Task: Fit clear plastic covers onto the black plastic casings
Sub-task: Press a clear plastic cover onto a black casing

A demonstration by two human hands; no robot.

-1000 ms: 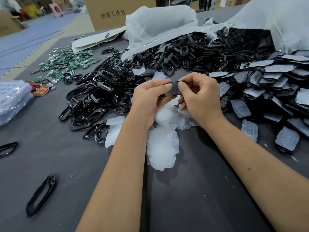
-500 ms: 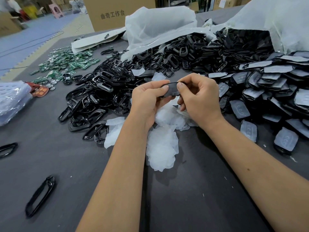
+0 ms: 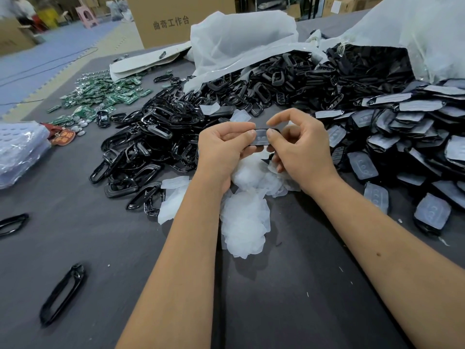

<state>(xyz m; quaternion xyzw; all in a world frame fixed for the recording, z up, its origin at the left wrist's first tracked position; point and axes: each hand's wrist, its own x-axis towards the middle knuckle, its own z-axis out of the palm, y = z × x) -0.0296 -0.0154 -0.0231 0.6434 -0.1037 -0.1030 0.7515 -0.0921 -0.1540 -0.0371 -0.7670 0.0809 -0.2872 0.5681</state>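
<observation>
Both hands hold one black casing with a clear cover (image 3: 261,137) on it, above the table's middle. My left hand (image 3: 224,149) pinches its left end between thumb and fingers. My right hand (image 3: 300,149) pinches its right end, thumb on the cover's top face. Under the hands lies a heap of loose clear covers (image 3: 245,217). A large pile of bare black casings (image 3: 176,137) spreads to the left and behind. At the right lie several casings with covers on them (image 3: 412,137).
Green circuit boards (image 3: 100,94) lie at the far left. Single black casings (image 3: 63,294) lie on the grey table near the front left. White plastic bags (image 3: 239,39) and a cardboard box (image 3: 176,18) stand at the back. A bagged stack of trays (image 3: 20,149) lies at the left edge.
The casing has turned in the hands so the clear cover's face shows. My right thumb now lies on that face, and the right fingers have opened out a little.
</observation>
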